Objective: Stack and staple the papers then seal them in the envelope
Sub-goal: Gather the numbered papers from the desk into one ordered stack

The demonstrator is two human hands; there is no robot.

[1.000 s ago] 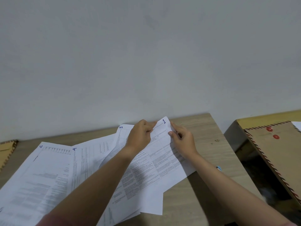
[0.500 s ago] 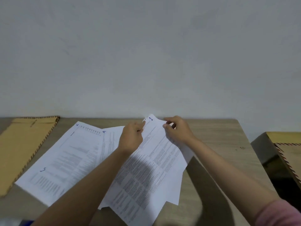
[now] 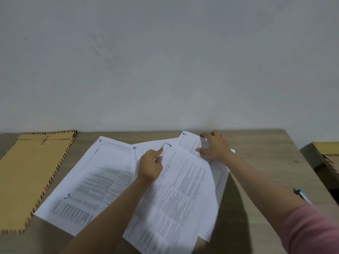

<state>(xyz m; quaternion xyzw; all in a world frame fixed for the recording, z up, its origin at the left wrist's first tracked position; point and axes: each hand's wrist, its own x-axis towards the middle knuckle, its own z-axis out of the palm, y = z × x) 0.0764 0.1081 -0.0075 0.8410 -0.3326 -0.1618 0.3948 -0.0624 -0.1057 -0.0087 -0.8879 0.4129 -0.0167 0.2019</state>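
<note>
Several printed white sheets with handwritten blue numbers lie fanned over the wooden desk point(image 3: 260, 154). The sheet marked 1 point(image 3: 176, 191) is on top. My left hand point(image 3: 150, 165) pinches its top left corner between thumb and forefinger. My right hand point(image 3: 215, 146) rests with spread fingers on the sheet marked 3 point(image 3: 190, 143), which sticks out at the back. Sheets marked 6 point(image 3: 111, 158) and 5 point(image 3: 73, 209) lie to the left. A brown envelope point(image 3: 31, 176) with a striped border lies flat at the desk's left end.
A grey wall rises directly behind the desk. A second surface with another striped brown envelope point(image 3: 332, 160) stands at the right, across a dark gap. A small blue-tipped object point(image 3: 300, 193) shows beside my right forearm near the desk's right edge.
The view has swung left, bringing the whole left envelope into sight. My right hand has let go of sheet 1 and moved back onto sheet 3. My left hand still holds sheet 1's corner.
</note>
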